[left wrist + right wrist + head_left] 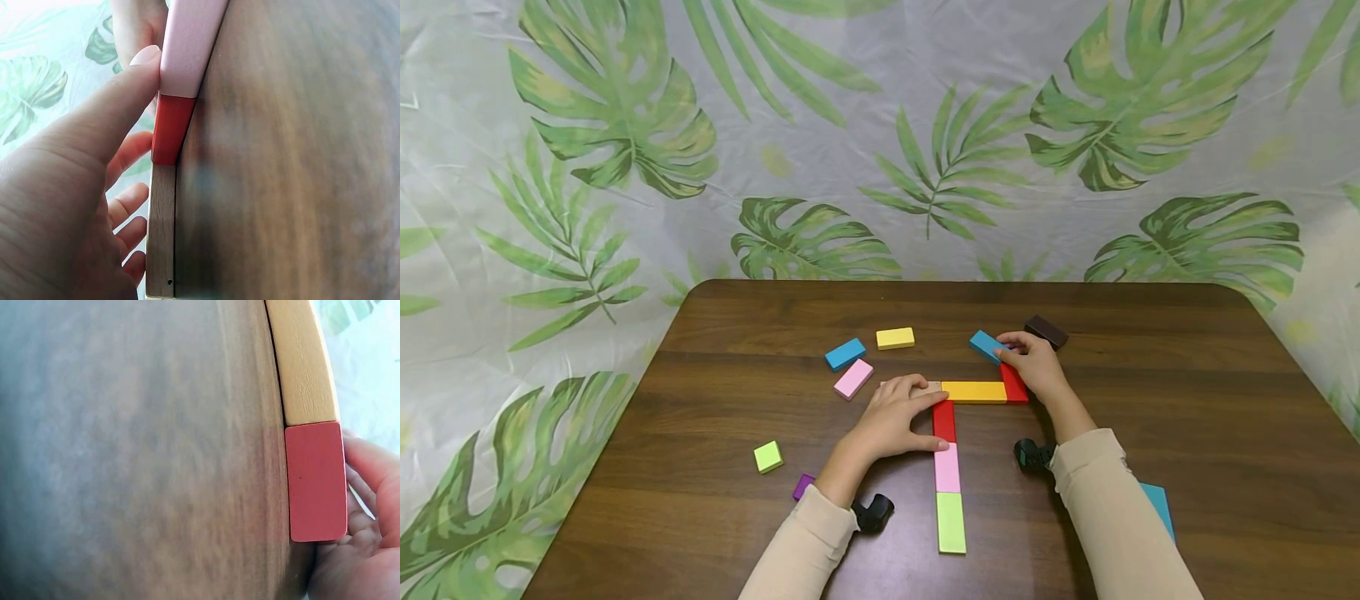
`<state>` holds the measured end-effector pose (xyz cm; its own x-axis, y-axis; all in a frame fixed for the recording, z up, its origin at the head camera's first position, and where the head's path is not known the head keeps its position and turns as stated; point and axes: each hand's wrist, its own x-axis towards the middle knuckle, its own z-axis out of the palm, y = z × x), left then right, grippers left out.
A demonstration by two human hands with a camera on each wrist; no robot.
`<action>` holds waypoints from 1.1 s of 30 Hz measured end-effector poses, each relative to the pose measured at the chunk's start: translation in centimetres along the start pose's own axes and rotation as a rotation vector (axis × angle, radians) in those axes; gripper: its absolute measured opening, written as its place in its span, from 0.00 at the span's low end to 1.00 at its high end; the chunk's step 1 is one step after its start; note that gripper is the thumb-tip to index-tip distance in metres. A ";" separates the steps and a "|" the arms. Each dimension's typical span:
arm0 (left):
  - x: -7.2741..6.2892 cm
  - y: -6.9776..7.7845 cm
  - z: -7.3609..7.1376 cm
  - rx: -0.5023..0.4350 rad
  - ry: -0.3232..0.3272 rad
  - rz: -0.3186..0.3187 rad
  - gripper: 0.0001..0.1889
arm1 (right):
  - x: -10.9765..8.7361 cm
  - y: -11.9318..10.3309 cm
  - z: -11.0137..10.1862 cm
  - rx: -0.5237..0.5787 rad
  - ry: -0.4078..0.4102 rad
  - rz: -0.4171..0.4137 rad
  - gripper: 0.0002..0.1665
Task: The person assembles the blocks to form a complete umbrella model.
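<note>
My left hand (891, 417) is spread over the left of a T-shaped layout of flat blocks. Its fingers partly cover a plain wood block (162, 231), and its thumb touches the pink block (947, 468) beside a red block (943, 422). Along the top, a yellow-orange block (973, 392) meets another red block (1013, 385), also seen in the right wrist view. At that red block's far end, my right hand (1033, 362) pinches the near end of a blue block (987, 345), which slants to the upper left. In the right wrist view, the blue block is hidden.
A green block (951, 523) forms the layout's near end. Loose to the left lie blue (846, 354), pink (853, 379), yellow (895, 338), green (768, 457) and purple (802, 487) blocks. A dark brown block (1047, 331) lies beyond the right hand; a blue piece (1158, 508) shows by the right sleeve.
</note>
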<state>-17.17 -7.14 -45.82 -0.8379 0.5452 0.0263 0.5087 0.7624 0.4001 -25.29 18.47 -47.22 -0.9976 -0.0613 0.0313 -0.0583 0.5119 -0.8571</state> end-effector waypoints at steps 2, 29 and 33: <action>0.0 0.0 0.0 0.001 0.000 0.001 0.37 | 0.0 0.0 0.0 -0.004 0.001 -0.005 0.17; 0.0 0.1 -0.1 -0.009 0.013 -0.001 0.36 | -0.3 -0.4 -0.2 0.002 -0.027 0.021 0.17; 0.0 0.1 -0.1 -0.009 0.014 0.001 0.36 | -0.4 -0.3 -0.2 0.005 -0.014 0.010 0.19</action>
<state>-17.11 -7.13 -45.70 -0.8402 0.5408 0.0396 0.5076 0.7588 0.4080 -24.90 18.51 -46.86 -0.9976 -0.0681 0.0153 -0.0479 0.5085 -0.8597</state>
